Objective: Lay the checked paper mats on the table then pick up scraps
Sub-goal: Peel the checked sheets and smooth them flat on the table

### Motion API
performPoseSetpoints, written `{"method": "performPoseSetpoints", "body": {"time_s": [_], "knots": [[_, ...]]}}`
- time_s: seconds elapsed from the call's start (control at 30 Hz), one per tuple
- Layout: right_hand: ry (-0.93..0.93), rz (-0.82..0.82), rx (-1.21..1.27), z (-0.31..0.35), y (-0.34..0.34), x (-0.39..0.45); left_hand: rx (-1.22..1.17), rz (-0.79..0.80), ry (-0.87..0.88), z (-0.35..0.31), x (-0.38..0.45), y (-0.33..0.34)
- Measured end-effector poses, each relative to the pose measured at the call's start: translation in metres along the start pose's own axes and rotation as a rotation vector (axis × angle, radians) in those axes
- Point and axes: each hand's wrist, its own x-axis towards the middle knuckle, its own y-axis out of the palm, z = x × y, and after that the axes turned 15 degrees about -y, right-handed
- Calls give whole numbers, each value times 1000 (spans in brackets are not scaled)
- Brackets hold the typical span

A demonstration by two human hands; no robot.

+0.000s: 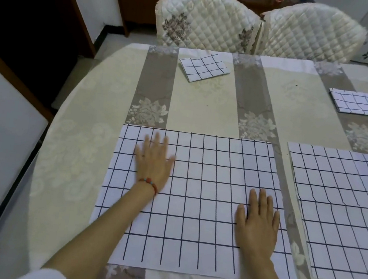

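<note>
A white checked paper mat (198, 182) lies spread flat on the near part of the table. My left hand (154, 161), with a red bead bracelet at the wrist, rests palm down on its upper left area, fingers apart. My right hand (258, 223) lies flat on the mat's right side, near its edge. A second spread mat (344, 215) lies to the right, slightly rippled. Two folded checked mats sit farther back: one at centre (203, 67), one at far right (359, 103).
The table (83, 128) wears a cream and grey floral striped cloth and has a rounded left edge. Two quilted cream chairs, one on the left (205, 20) and one on the right (310, 32), stand pushed against the far side. Two tiny dark specks lie on the cloth beyond the mats.
</note>
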Motion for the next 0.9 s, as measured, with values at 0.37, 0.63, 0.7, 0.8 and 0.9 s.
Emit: {"method": "performPoseSetpoints", "body": {"time_s": [0.37,0.63,0.7,0.8,0.9], "knots": [[-9,5,41,0,-3,-2,27,59,36,103,-61,12],[-18,69,88,8,-20,-4,-84,111,-58,118,-103,-22],[-30,84,96,20,-32,-4,-120,103,-72,131,-122,-34],[-183,109,137,55,-44,-6,-163,66,-159,159,-147,-53],[-388,218,173,105,-44,-16,-181,64,-261,196,-170,-73]]}}
